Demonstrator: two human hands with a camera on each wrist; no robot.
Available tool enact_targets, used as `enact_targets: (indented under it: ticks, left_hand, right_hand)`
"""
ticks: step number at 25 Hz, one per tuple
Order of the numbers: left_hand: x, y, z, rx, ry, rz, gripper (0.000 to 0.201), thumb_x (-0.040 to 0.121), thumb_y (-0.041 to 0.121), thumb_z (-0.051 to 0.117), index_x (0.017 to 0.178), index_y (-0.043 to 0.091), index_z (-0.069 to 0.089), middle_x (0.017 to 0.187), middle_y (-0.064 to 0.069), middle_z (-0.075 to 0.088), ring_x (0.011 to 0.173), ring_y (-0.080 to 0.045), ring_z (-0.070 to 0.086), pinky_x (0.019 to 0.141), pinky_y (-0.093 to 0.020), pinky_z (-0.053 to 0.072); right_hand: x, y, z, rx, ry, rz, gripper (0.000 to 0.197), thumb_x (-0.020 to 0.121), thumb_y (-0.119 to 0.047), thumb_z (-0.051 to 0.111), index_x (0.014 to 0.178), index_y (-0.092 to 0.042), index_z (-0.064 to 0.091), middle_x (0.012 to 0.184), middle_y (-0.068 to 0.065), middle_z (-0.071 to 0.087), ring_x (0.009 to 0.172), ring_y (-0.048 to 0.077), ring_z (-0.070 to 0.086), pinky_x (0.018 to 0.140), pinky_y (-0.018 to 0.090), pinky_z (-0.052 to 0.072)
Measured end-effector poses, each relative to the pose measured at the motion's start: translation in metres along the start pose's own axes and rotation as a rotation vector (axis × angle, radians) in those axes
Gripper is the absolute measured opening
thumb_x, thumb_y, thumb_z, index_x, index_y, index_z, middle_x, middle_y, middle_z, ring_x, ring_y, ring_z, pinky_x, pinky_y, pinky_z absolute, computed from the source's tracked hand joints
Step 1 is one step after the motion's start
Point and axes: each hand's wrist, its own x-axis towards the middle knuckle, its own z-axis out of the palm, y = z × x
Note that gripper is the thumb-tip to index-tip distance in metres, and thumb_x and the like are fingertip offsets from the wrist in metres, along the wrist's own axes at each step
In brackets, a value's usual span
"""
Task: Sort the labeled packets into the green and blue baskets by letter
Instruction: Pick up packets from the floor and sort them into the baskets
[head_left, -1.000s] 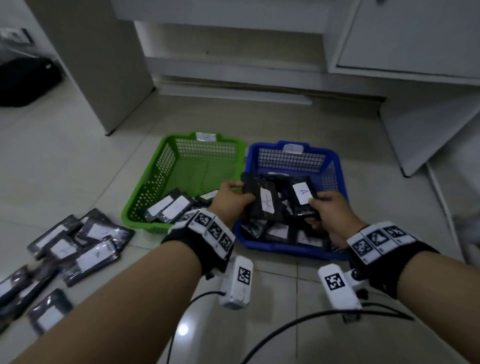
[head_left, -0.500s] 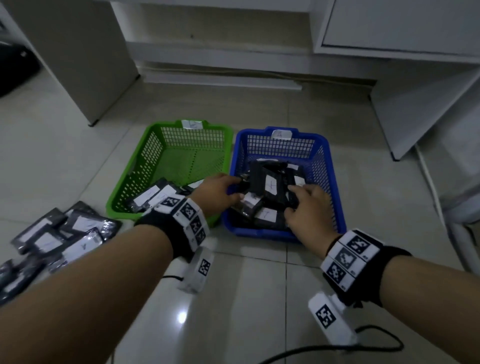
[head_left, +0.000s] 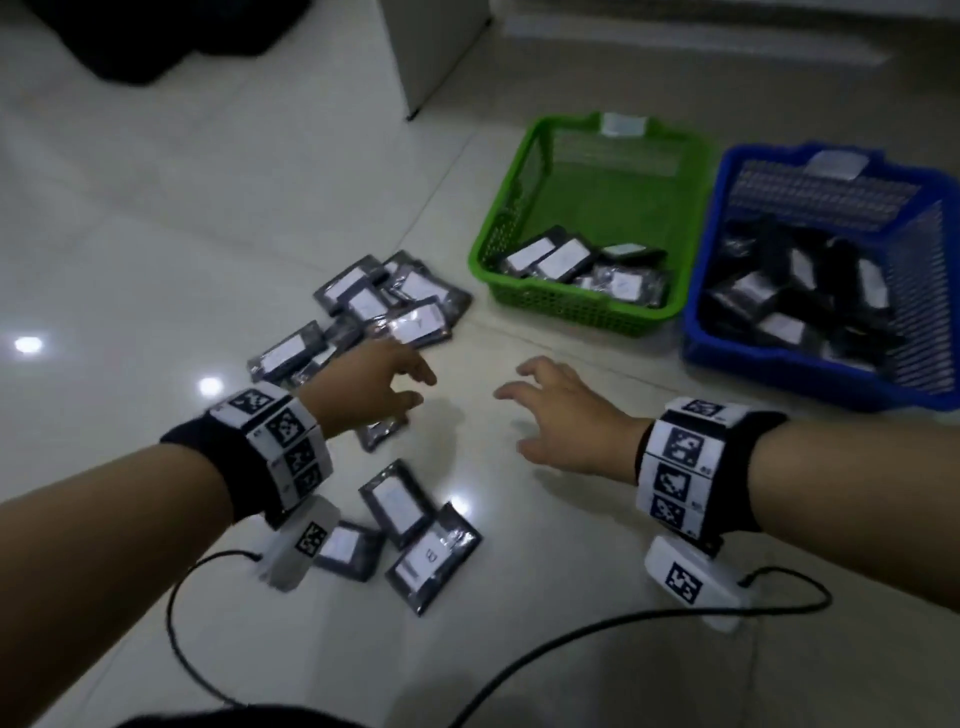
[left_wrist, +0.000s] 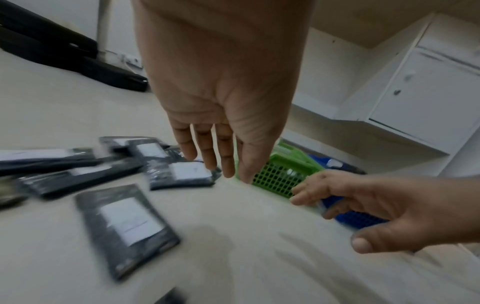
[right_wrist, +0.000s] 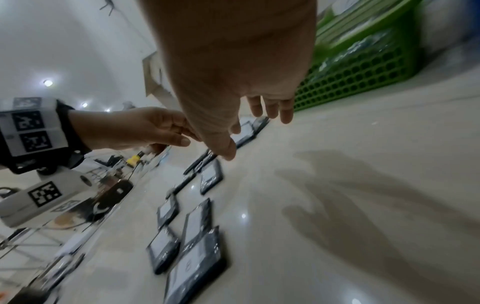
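Packets (head_left: 397, 503): roughly eleven on floor; two baskets; both grips empty (fingers loose).

Left wrist band (head_left: 249, 457): black fabric, wrapped in white panels printed with square black-and-white codes.
Right wrist band (head_left: 696, 467): the same black fabric, white coded panels in a row.
Left wrist camera (head_left: 301, 545): white housing under the band, one square code on it.
Right wrist camera (head_left: 691, 577): white housing, one square code.
Cables (head_left: 571, 634): thin, black, one from each housing.
Forearms: bare, no sleeves.
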Motion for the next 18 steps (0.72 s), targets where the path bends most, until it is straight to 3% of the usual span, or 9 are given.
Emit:
enact_targets:
  ticks: [3, 5, 7, 9, 11, 14, 16, 18]
  left_hand:
    - [-0.042, -0.049, 0.040, 0.077, -0.100, -0.012, 0.047, 0.081, 0.023, 0.070, 0.125, 0.025, 0.057, 0.129, 0.004, 0.054, 0.113, -0.014, 0.052, 0.094, -0.022, 0.040]
    - [-0.057, -0.065, 0.066, 0.079, -0.140, 0.034, 0.064, 0.079, 0.029, 0.071, 0.137, 0.029, 0.044, 0.144, 0.006, 0.042, 0.128, -0.017, 0.042, 0.106, -0.032, 0.037]
    - [-0.060, -0.069, 0.084, 0.073, -0.125, 0.106, 0.076, 0.080, 0.025, 0.070, 0.145, 0.031, 0.031, 0.154, 0.008, 0.027, 0.135, -0.018, 0.033, 0.111, -0.035, 0.033]
    - [-0.057, -0.064, 0.096, 0.106, -0.093, 0.159, 0.076, 0.082, 0.019, 0.065, 0.147, 0.031, 0.028, 0.154, 0.009, 0.026, 0.135, -0.017, 0.032, 0.108, -0.032, 0.034]
    - [-0.052, -0.061, 0.104, 0.155, -0.080, 0.189, 0.067, 0.080, 0.021, 0.066, 0.140, 0.030, 0.038, 0.144, 0.007, 0.038, 0.128, -0.017, 0.037, 0.102, -0.031, 0.038]
    - [-0.040, -0.067, 0.097, 0.131, -0.131, 0.108, 0.045, 0.077, 0.027, 0.071, 0.119, 0.025, 0.056, 0.120, 0.003, 0.046, 0.112, -0.017, 0.046, 0.089, -0.028, 0.043]
    - [-0.027, -0.072, 0.081, -0.084, -0.102, -0.032, 0.029, 0.082, 0.027, 0.069, 0.110, 0.021, 0.061, 0.107, 0.003, 0.054, 0.103, -0.017, 0.056, 0.084, -0.026, 0.044]
    - [-0.014, -0.073, 0.062, -0.502, -0.037, -0.218, 0.018, 0.088, 0.023, 0.065, 0.103, 0.015, 0.061, 0.097, -0.002, 0.063, 0.090, -0.020, 0.063, 0.081, -0.030, 0.053]
  right_hand:
    - [0.015, -0.041, 0.052, -0.083, -0.168, -0.101, 0.062, 0.079, -0.035, 0.067, 0.135, -0.022, 0.044, 0.136, 0.005, 0.032, 0.128, 0.026, 0.034, 0.101, 0.040, 0.043]
    - [0.017, -0.060, 0.081, -0.170, -0.224, -0.118, 0.063, 0.074, -0.040, 0.071, 0.128, -0.019, 0.047, 0.127, 0.006, 0.037, 0.119, 0.027, 0.040, 0.091, 0.042, 0.048]
    - [0.016, -0.072, 0.102, -0.219, -0.221, -0.087, 0.065, 0.069, -0.041, 0.075, 0.121, -0.016, 0.046, 0.122, 0.008, 0.038, 0.114, 0.027, 0.041, 0.083, 0.040, 0.049]
    - [0.012, -0.074, 0.114, -0.216, -0.228, -0.051, 0.062, 0.067, -0.037, 0.077, 0.115, -0.015, 0.044, 0.120, 0.008, 0.038, 0.110, 0.026, 0.040, 0.078, 0.038, 0.045]
    - [0.013, -0.070, 0.115, -0.158, -0.269, -0.024, 0.052, 0.069, -0.030, 0.078, 0.106, -0.015, 0.044, 0.113, 0.007, 0.043, 0.104, 0.025, 0.044, 0.074, 0.034, 0.041]
    - [0.026, -0.054, 0.094, 0.037, -0.300, 0.018, 0.033, 0.077, -0.020, 0.072, 0.096, -0.019, 0.045, 0.099, 0.004, 0.053, 0.091, 0.019, 0.049, 0.069, 0.026, 0.034]
    - [0.039, -0.041, 0.071, 0.193, -0.246, 0.053, 0.026, 0.081, -0.017, 0.070, 0.102, -0.017, 0.055, 0.100, 0.003, 0.056, 0.092, 0.019, 0.054, 0.072, 0.026, 0.039]
    - [0.046, -0.027, 0.046, 0.494, -0.162, 0.156, 0.023, 0.084, -0.010, 0.067, 0.105, -0.011, 0.057, 0.099, 0.008, 0.057, 0.090, 0.030, 0.062, 0.066, 0.035, 0.054]
